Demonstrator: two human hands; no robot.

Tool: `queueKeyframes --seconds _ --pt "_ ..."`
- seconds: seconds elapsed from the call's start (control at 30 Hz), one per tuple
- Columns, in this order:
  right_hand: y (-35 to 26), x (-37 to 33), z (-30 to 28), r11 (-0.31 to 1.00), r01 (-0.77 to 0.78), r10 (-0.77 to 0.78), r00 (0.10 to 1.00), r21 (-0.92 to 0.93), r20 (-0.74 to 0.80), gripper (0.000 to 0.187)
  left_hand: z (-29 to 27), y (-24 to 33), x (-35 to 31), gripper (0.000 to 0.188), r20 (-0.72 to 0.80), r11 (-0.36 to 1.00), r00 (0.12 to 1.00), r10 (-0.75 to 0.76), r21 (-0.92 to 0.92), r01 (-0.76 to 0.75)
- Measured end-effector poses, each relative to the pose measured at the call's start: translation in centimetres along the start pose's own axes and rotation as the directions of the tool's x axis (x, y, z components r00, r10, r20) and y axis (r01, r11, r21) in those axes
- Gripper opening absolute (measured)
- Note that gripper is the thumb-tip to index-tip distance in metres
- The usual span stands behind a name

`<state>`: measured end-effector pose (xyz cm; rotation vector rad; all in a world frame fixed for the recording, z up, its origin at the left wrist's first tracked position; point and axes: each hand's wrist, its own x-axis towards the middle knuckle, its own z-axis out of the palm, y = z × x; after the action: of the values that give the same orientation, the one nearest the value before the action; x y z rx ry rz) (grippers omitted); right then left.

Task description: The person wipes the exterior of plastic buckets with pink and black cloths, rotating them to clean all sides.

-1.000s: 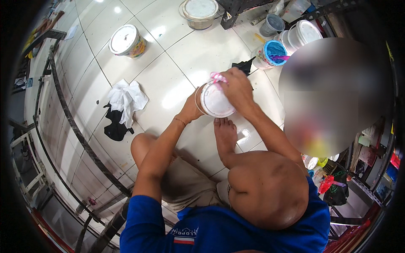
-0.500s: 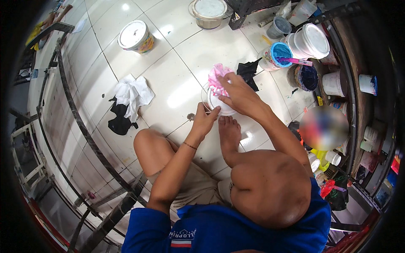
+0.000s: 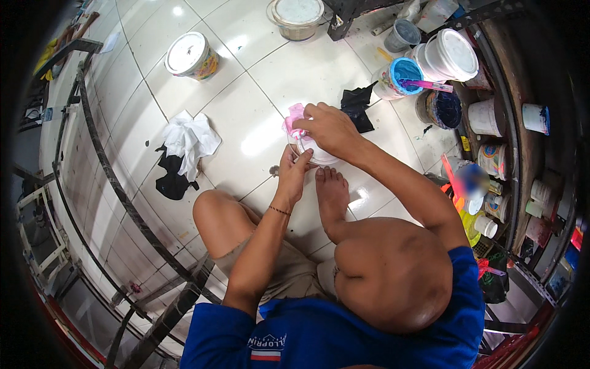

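Between my hands, in front of my bare foot, is a white round tub with a pale lid and a thin wire handle. My left hand grips the tub's near-left edge, thumb on top. My right hand is closed on a pink and white cloth, pressed to the tub's far side; the palm hides part of the lid. Right of that hand a crumpled black cloth lies on the tiles. A white cloth lies partly over another black cloth on the left.
A lidded bucket and a clear lidded tub stand on the far floor. At right are an open bucket of blue paint with a pink-handled tool, a dark paint bucket and crowded shelves. A black metal frame curves along the left.
My right hand has drawn the pink cloth leftward along the tub's far side, and the fingers curl more around it. My left hand stays on the tub's edge.
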<state>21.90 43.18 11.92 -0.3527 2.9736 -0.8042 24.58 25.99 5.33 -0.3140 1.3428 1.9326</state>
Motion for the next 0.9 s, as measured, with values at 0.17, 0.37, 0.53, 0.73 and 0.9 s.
queueKeyframes --seconds 0.17,0.37,0.53,0.73,0.9 --pt "0.6 -0.7 -0.4 0.992 -0.109 0.1 0.985 -0.057 -0.139 0.025 0.0 0.0 0.0 0.014 -0.006 1.0 1.0 -0.008 0.017 0.008" --pt "0.6 -3.0 -0.9 0.964 -0.267 0.257 0.939 -0.014 -0.228 0.023 0.7 -0.3 -0.9 0.013 -0.043 0.999 0.998 -0.035 0.011 0.036" --pt "1.0 -5.7 -0.9 0.876 -0.483 0.466 0.847 -0.004 -0.254 0.025 1.6 -0.5 -1.5 0.014 -0.063 0.999 0.998 -0.029 -0.045 0.026" --pt "-1.1 -8.8 0.1 0.727 -0.684 0.669 0.685 0.061 -0.289 0.026 2.1 -0.6 -1.6 0.014 -0.14 0.999 0.99 -0.031 -0.041 0.026" --pt "0.9 -10.0 -1.1 0.697 -0.705 0.717 0.681 0.127 -0.153 0.035 0.9 -0.4 -1.3 0.018 -0.087 0.992 0.996 0.013 0.123 -0.002"
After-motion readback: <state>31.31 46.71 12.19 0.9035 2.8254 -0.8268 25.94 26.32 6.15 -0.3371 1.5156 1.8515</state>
